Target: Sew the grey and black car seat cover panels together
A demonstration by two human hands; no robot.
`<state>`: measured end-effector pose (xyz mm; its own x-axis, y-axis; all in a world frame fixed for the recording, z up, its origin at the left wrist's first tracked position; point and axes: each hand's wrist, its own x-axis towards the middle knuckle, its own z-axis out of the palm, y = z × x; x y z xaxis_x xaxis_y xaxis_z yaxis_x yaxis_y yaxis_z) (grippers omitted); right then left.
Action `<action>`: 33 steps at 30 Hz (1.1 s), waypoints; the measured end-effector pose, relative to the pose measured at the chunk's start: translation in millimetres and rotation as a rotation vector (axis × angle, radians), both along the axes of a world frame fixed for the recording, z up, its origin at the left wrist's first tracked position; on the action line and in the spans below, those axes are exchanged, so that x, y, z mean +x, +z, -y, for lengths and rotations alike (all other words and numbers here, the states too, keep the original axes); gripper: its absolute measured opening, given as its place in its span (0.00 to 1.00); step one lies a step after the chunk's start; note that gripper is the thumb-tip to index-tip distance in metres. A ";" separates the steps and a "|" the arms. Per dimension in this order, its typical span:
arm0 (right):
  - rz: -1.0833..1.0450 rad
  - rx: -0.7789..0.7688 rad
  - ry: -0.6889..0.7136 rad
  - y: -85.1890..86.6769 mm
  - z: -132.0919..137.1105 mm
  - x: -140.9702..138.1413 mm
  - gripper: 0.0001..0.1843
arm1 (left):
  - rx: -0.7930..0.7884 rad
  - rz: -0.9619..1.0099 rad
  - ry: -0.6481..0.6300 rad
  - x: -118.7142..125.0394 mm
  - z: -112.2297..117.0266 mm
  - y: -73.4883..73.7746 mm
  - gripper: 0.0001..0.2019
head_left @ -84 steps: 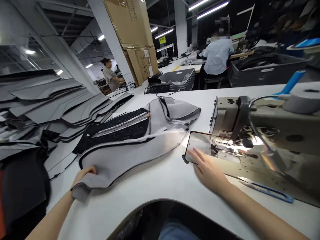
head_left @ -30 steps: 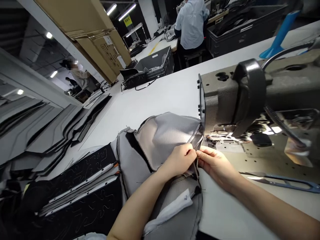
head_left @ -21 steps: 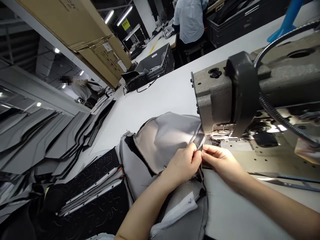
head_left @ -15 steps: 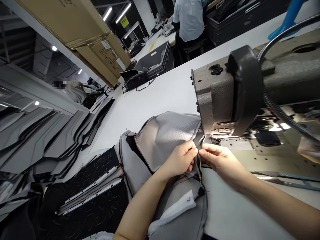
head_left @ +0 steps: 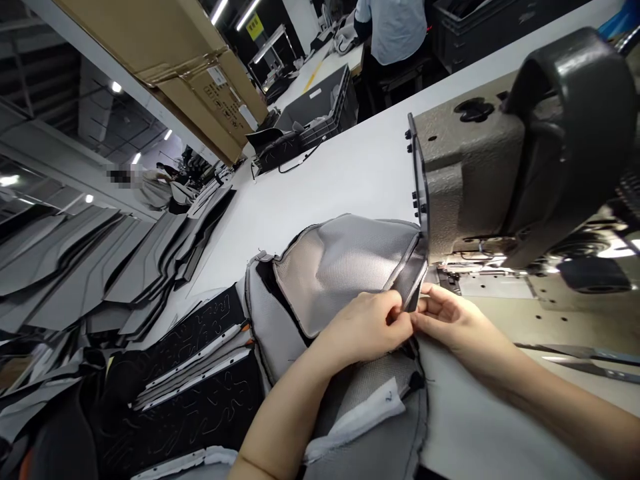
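Observation:
A grey sewn fabric cover (head_left: 345, 267) with dark seam edges lies bunched on the white table, beside the sewing machine (head_left: 450, 193). My left hand (head_left: 373, 323) is closed on its right edge, thumb and fingers pinching the layers. Close against it, my right hand (head_left: 443, 313) pinches the same edge between thumb and fingertips. Just above both hands, a dark strip along the seam runs up towards the machine's needle area. Below them, a white strip (head_left: 355, 420) lies across the lower part of the cover. What sits right between the fingertips is partly hidden.
Scissors (head_left: 590, 360) lie at the right, beyond my right wrist. Black panels with white strips (head_left: 200, 393) lie at lower left, near stacked grey pieces (head_left: 75, 267). A grey crate (head_left: 320, 110) stands at the back; a person (head_left: 397, 33) sits beyond it.
The view has shifted, so the machine looks larger and further right. Both hands still pinch the cover's edge, and more of the dark strip shows above them.

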<state>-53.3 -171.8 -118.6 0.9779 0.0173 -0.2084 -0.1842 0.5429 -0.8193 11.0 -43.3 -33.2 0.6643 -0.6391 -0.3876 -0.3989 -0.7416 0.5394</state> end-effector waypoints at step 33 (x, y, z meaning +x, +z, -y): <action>0.008 0.279 0.011 8.2 1.1 4.5 0.17 | -0.460 -0.762 0.243 23.0 -0.1 -23.7 0.13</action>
<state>-48.8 -172.9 -110.5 0.9789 0.0836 -0.1866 -0.1857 0.7457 -0.6399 33.9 -43.1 -56.9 0.4702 -0.7147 -0.5177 0.3237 -0.4060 0.8546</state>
